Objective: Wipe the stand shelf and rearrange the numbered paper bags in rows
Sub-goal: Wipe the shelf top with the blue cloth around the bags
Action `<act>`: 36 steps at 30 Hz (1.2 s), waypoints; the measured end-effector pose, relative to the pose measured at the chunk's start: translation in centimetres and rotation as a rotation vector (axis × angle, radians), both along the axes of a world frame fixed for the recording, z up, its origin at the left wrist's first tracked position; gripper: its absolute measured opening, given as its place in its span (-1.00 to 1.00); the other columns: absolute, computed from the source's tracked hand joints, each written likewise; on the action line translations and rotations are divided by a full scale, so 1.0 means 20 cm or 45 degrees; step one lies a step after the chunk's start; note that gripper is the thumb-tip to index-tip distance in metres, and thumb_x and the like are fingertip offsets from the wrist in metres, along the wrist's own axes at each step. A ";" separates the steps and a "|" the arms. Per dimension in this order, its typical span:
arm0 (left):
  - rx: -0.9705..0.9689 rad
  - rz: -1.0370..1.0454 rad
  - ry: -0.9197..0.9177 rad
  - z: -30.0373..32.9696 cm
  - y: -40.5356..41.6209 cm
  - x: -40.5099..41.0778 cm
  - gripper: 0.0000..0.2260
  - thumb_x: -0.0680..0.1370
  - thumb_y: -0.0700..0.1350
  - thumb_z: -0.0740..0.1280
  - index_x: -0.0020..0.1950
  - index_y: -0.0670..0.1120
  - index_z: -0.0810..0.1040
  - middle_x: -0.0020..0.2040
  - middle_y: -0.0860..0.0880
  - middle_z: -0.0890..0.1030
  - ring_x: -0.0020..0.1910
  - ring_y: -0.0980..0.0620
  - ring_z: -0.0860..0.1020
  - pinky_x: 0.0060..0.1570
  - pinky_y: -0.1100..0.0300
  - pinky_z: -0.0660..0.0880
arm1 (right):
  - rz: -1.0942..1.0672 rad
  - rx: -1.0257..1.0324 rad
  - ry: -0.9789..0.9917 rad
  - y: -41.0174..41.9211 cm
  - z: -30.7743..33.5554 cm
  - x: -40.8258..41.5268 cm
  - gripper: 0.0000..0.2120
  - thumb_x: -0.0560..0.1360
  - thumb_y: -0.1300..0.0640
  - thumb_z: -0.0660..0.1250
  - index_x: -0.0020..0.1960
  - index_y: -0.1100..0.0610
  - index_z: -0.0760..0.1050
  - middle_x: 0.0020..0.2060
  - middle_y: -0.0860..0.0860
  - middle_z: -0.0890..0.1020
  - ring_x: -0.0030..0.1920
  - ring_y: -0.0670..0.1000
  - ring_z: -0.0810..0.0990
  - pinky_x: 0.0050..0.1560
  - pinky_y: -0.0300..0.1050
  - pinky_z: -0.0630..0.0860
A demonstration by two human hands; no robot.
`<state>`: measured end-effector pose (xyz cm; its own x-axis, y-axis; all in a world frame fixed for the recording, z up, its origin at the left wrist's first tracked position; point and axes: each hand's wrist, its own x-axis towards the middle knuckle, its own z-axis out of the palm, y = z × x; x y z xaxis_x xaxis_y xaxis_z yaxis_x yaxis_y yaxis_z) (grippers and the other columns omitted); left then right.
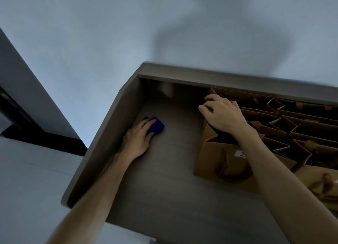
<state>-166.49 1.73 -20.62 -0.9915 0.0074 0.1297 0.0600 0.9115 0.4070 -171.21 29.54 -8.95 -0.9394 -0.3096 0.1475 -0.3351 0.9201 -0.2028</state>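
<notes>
On the grey shelf (173, 179), near its left wall, the left hand (136, 140) lies flat with straight fingers, pressing a small blue cloth (156, 126) whose long side points toward the back right. Brown paper bags (285, 126) stand open-topped in rows along the right side. The right hand (222, 114) curls over the front bags' top edges. One bag (225, 163) shows a white label; I cannot tell what the bags hold.

Pale wall (109, 42) behind, shadow cast on it; dark skirting (47, 141) lower left.
</notes>
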 end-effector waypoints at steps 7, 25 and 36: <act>-0.018 -0.001 -0.082 0.01 0.02 0.44 -0.53 0.63 0.09 0.15 0.53 0.22 0.12 0.54 0.12 0.21 0.48 0.03 0.25 0.40 -0.02 0.29 | 0.018 -0.015 -0.007 0.00 0.00 0.01 -0.56 0.64 -0.18 0.04 0.29 0.01 0.54 0.45 -0.03 0.36 0.38 0.12 0.38 0.40 0.24 0.19; -0.091 -0.688 -0.019 0.01 0.70 0.96 -0.53 0.60 0.21 0.10 0.50 0.31 0.08 0.52 0.24 0.21 0.50 0.10 0.22 0.43 0.13 0.08 | 0.136 -0.206 0.138 0.05 0.06 0.06 -0.66 0.62 -0.12 0.17 0.13 0.04 0.61 0.28 0.03 0.54 0.28 0.12 0.48 0.33 0.22 0.37; -0.012 -1.082 -0.234 0.11 1.01 0.82 -0.38 0.60 0.17 0.22 0.53 0.28 -0.08 0.57 0.18 0.01 0.54 0.07 -0.01 0.40 0.16 -0.16 | 0.360 -0.472 0.374 0.28 0.21 0.48 -0.79 0.61 0.12 0.27 0.17 0.13 0.60 0.23 0.03 0.57 0.27 -0.06 0.51 0.27 -0.05 0.50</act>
<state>-150.07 22.02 -18.36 -0.6550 0.7548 -0.0355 0.6558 0.5912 0.4696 -161.54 35.08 -4.84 -0.7298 -0.4216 0.5382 -0.6504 0.6706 -0.3568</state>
